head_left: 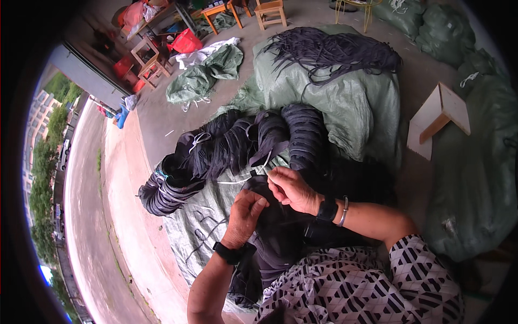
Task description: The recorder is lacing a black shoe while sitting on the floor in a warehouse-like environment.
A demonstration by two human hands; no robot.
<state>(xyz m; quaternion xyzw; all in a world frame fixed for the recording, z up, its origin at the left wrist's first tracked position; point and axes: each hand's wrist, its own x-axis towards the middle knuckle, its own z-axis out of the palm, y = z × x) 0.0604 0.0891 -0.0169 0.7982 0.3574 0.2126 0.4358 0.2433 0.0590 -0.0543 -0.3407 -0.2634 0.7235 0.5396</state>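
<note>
Both hands are close together above my lap, their fingers pinched. My left hand (245,217) is closed, thumb against the fingers; anything between them is too small to make out. Just to its right and slightly farther off, my right hand (293,190) is curled closed, its contents hidden too. Dark fabric (278,237) lies under the hands and over my lap. Beyond them, rolled bundles of dark fabric strips (305,135) form a curved row on a pale woven sheet (189,227). White ties (199,139) show on some bundles, and a pale strip (237,182) lies near my hands.
A heap of loose dark strips (334,51) lies on a green woven sack (345,108) at the far side. To the right are a wooden board piece (440,116) and bulging green sacks (475,173). Far left stand a wooden chair (149,62) and a red bag (187,41).
</note>
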